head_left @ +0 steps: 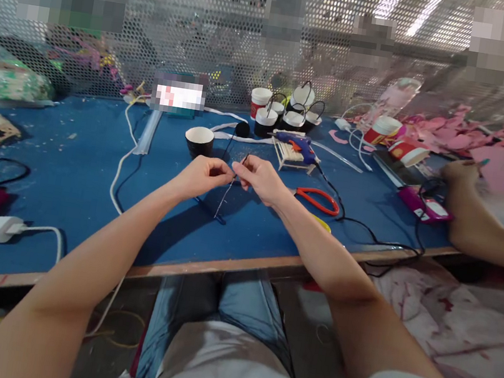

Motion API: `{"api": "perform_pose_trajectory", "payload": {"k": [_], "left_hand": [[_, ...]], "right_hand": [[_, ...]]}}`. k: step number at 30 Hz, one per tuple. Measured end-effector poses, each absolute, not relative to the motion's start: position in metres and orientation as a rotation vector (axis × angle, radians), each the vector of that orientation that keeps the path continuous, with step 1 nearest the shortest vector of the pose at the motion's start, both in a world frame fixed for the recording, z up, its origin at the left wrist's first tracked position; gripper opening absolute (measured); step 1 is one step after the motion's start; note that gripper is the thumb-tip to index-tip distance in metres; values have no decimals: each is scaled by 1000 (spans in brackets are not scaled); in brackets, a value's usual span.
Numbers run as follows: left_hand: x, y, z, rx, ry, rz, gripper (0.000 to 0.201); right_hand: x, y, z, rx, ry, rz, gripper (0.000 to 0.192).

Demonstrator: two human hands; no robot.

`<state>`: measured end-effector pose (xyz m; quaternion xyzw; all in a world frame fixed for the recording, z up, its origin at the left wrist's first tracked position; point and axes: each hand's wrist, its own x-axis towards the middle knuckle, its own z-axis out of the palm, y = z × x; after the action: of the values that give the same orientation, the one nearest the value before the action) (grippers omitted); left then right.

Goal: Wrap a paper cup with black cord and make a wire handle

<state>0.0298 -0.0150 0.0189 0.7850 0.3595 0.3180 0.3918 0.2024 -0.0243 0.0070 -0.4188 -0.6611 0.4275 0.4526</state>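
Above the blue worktop (pixel 93 171), near its front edge, both hands meet over open mat. Left hand (pixel 201 176) and right hand (pixel 258 178) each pinch a thin dark wire (pixel 227 193) between thumb and forefinger, fingers closed tight on it, tips nearly touching. One end pokes up past the right fingers, the rest hangs down toward the worktop; looks like a two-point grip so the short span between stays stiff. Held clear of the surface, probably for sight and room to work.

Black paper cup (pixel 199 141) stands just behind the hands. Blue glue gun (pixel 297 143) rests on a stick-built rack (pixel 291 154), likely to keep the nozzle off the mat. Red-handled scissors (pixel 318 200) lie flat right of the right wrist. More cups with wire handles (pixel 286 115) sit clustered further back. Another person's arm (pixel 478 226) rests at the right edge, apart from this pair.
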Motion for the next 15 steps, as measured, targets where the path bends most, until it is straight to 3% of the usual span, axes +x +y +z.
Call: {"api": "perform_pose_trajectory", "payload": {"k": [11, 15], "left_hand": [[37, -22, 15, 2083, 1090, 871, 25], [39, -24, 14, 1980, 1049, 865, 25]], "right_hand": [[199, -26, 9, -1194, -1720, 728, 34], [198, -29, 9, -1150, -1700, 860, 35]]}}
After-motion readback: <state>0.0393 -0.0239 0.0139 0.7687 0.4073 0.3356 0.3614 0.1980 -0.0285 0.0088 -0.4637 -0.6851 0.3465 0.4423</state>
